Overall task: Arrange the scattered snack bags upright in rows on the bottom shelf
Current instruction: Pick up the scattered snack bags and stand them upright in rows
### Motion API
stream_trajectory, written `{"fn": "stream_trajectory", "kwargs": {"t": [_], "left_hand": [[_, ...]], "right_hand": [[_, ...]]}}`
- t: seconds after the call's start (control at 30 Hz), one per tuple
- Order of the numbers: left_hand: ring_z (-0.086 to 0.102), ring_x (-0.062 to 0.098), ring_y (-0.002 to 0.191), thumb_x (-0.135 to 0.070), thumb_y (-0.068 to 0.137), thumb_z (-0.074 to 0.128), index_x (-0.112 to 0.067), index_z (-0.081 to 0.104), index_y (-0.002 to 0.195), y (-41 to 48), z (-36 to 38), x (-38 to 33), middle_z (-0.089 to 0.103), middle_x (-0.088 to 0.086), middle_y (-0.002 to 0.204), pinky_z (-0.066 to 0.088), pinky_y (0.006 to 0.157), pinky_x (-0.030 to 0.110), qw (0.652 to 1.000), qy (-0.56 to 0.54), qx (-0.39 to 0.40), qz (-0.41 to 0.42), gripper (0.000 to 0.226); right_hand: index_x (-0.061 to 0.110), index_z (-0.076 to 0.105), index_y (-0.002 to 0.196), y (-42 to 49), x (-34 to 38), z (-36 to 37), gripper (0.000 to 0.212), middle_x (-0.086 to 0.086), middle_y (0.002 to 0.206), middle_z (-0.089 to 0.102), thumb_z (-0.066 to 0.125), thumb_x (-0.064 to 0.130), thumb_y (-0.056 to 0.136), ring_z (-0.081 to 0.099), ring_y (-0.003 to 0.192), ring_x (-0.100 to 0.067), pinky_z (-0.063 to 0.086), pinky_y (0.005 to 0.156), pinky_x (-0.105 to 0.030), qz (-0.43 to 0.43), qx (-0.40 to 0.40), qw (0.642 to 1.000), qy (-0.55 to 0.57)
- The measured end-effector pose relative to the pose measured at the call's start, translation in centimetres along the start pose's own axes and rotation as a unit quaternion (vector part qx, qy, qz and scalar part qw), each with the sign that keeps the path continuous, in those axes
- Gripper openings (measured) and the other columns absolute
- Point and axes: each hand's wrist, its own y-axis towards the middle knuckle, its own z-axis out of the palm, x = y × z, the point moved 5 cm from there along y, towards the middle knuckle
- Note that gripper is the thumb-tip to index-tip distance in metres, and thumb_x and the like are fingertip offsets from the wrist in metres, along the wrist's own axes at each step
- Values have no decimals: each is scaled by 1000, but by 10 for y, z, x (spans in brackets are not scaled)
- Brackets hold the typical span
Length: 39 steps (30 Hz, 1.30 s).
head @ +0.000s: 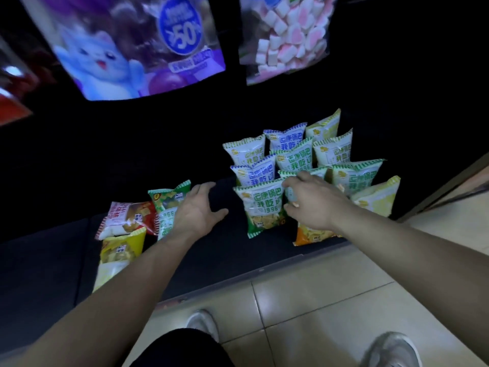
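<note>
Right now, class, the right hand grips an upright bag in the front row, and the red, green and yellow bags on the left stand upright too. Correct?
Wrong in one respect. The head view shows the red bag, green bag and yellow bag on the left lying flat on the shelf, not upright. The right hand does grip an upright orange-bottomed bag in the front row.

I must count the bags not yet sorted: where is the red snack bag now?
In the head view the red snack bag lies flat on the left of the shelf, behind the yellow bag and beside the green bag.
</note>
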Motion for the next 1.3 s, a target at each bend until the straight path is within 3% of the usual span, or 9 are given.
{"fn": "stream_trajectory", "kwargs": {"t": [0.17, 0.3, 0.43, 0.63, 0.8, 0.97, 1.07, 1.2, 1.3], "left_hand": [[53, 29, 123, -45, 79, 77, -20, 40, 143, -27, -18, 100, 51, 8, 141, 48, 96, 39, 990, -45, 24, -131, 78], [61, 28, 104, -51, 80, 73, -20, 53, 124, -20, -10, 160, 65, 6, 121, 45, 82, 33, 975, -90, 26, -203, 57], [55, 33, 117, -39, 95, 61, -12, 47, 130, 5, 10, 178, 62, 13, 124, 28, 86, 28, 953, -158, 21, -257, 46], [49, 36, 129, -50, 83, 72, -6, 24, 144, 36, 42, 183, 49, 18, 141, 42, 106, 40, 927, -225, 18, -299, 89], [44, 38, 130, -65, 69, 76, -10, 23, 141, 47, 52, 175, 48, 18, 138, 44, 104, 46, 934, -166, 30, -316, 106], [58, 31, 113, -55, 56, 89, -34, 20, 142, 40, 61, 168, 52, 8, 133, 51, 97, 44, 936, -228, 57, -261, 112], [63, 24, 105, -53, 55, 90, -32, 20, 143, 27, 64, 161, 62, 4, 123, 54, 93, 43, 944, -218, 80, -234, 115], [64, 21, 99, -59, 54, 87, -23, 31, 139, 2, 49, 154, 66, 0, 110, 55, 87, 41, 971, -70, 124, -194, 108], [63, 19, 86, -62, 54, 85, -31, 29, 135, -17, 26, 140, 64, -6, 97, 55, 80, 38, 978, 82, 173, -79, 104]], "right_hand": [[25, 37, 146, 22, 83, 30, 55, -5, 143, 39, 53, 43, 96, 41, 131, -28, 43, 102, -44, -69, 33, 997, -2], [27, 36, 145, 46, 125, 75, 54, -2, 142, 39, 52, 45, 96, 41, 129, -26, 46, 99, -44, -85, 63, 994, 1], [28, 37, 145, 63, 137, 123, 54, 0, 141, 40, 52, 45, 96, 45, 125, -26, 46, 95, -41, -75, 89, 993, 10], [27, 41, 143, 76, 128, 164, 54, 1, 138, 42, 54, 45, 94, 46, 124, -23, 46, 97, -39, -54, 125, 990, 30], [27, 41, 143, 80, 119, 172, 54, 1, 138, 43, 56, 45, 94, 47, 122, -21, 45, 97, -38, -40, 137, 989, 39], [27, 41, 143, 79, 113, 168, 54, 2, 137, 43, 56, 43, 94, 48, 123, -21, 45, 96, -35, -34, 129, 990, 48], [27, 39, 144, 77, 113, 160, 54, 1, 137, 43, 55, 42, 95, 48, 124, -22, 45, 95, -36, -35, 118, 991, 51], [25, 33, 147, 75, 122, 143, 59, -1, 139, 41, 56, 39, 95, 46, 125, -23, 45, 98, -38, -55, 79, 994, 59], [23, 25, 151, 78, 138, 126, 73, -2, 144, 31, 61, 41, 90, 39, 127, -26, 42, 101, -40, -115, 14, 993, 22]]}}
